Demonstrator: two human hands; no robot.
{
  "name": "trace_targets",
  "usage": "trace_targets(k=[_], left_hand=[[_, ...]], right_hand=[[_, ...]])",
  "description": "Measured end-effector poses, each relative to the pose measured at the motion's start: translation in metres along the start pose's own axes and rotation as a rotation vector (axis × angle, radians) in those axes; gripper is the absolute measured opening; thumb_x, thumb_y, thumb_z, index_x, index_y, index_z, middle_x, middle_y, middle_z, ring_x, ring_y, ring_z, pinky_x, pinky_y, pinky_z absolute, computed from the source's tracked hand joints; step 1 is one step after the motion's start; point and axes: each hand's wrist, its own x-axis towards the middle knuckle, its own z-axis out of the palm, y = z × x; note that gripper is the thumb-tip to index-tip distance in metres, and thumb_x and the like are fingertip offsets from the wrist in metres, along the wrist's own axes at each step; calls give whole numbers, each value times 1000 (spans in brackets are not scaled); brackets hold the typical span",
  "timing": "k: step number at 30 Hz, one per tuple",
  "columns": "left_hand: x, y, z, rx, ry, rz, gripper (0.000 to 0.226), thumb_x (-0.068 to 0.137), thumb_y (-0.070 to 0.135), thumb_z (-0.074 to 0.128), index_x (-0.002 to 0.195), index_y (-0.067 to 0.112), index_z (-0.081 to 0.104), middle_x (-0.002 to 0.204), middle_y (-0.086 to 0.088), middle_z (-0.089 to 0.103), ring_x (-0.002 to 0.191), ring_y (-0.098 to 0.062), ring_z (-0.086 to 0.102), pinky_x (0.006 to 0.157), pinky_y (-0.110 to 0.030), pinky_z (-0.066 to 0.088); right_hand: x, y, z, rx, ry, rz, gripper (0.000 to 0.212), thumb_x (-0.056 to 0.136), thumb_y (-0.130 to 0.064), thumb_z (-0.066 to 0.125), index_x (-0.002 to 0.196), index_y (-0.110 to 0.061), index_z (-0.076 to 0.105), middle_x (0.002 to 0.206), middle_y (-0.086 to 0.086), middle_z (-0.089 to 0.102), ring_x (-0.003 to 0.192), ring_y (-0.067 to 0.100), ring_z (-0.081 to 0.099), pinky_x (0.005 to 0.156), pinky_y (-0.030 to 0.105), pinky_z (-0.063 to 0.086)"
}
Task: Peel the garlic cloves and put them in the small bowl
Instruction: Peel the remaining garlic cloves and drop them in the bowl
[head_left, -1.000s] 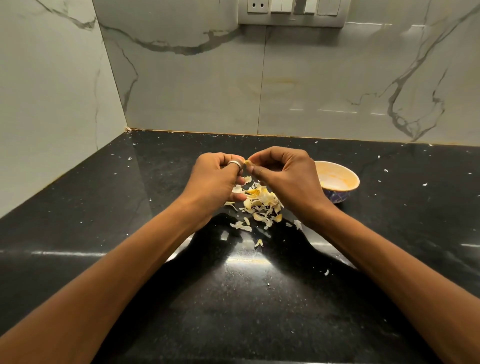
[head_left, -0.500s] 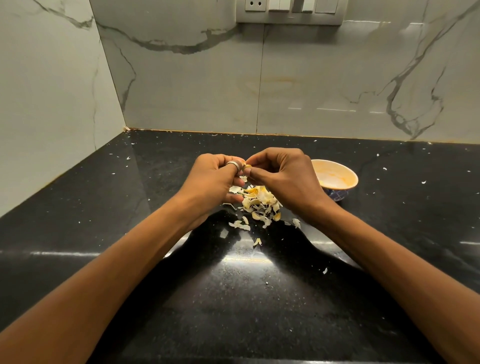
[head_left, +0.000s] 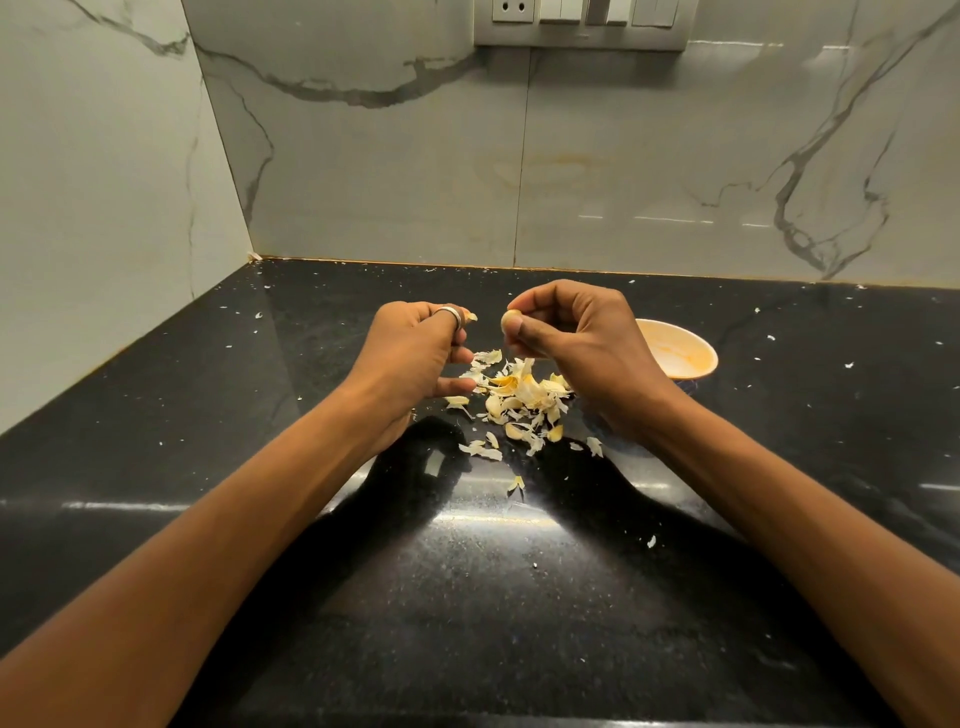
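1. While both forearms come in from the bottom edge, the nearest thing is the glossy black speckled stone countertop, dotted with tiny white flakes.
2. Further in, a loose pile of pale yellow papery garlic skins lies on it between the wrists.
3. Above the pile, the left hand, with a silver ring on it, is curled and pinches a small papery scrap of skin.
4. The right hand, near the left but not touching it, pinches a pale yellowish garlic clove between thumb and fingertips. Can't tell how much skin is left on it.
5. Behind that hand sits the small round cream-orange bowl. Its left side is hidden, so the contents are hard to make out.
6. Farthest back is the grey-veined white marble wall, and a silver switch plate cut off at the top.
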Motion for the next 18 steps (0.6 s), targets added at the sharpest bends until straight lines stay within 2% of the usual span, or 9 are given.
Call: trace_targets(k=[4, 7, 12, 14, 18], left_hand=[[1, -4, -1, 129, 16, 75, 17, 99, 25, 62, 93, 11, 68, 85, -4, 61, 67, -8, 62, 53, -26, 55], [0, -6, -2, 199, -22, 174, 7, 94, 18, 68, 100, 15, 71, 91, -5, 70, 73, -11, 69, 55, -28, 57], [-2, -8, -1, 290, -90, 301, 16, 92, 16, 71, 107, 14, 74, 93, -3, 75, 84, -13, 73, 58, -33, 62], [-2, -8, -2, 291, -83, 329, 17, 91, 17, 72, 108, 14, 74, 93, -2, 76, 87, -13, 74, 59, -34, 62], [-1, -9, -3, 253, -67, 340, 18, 92, 18, 72, 110, 14, 75, 90, -2, 76, 86, -14, 73, 60, -35, 62]], right_hand=[[0, 0, 0, 41, -23, 32, 12, 93, -10, 70, 105, -7, 69, 95, 12, 75, 89, 22, 74, 81, 33, 62], [0, 1, 2, 53, -33, 43, 14, 93, -9, 70, 106, -4, 67, 96, 13, 75, 89, 20, 75, 83, 36, 62], [1, 2, 1, 113, -2, 56, 18, 92, -8, 71, 108, -2, 70, 98, 16, 75, 92, 27, 75, 86, 37, 62], [0, 1, 2, 202, -16, 85, 18, 92, -4, 68, 110, 3, 70, 100, 20, 74, 90, 29, 74, 85, 34, 61], [1, -2, 2, 325, -48, 130, 18, 94, 6, 61, 109, 4, 70, 102, 22, 74, 84, 20, 73, 81, 28, 61]])
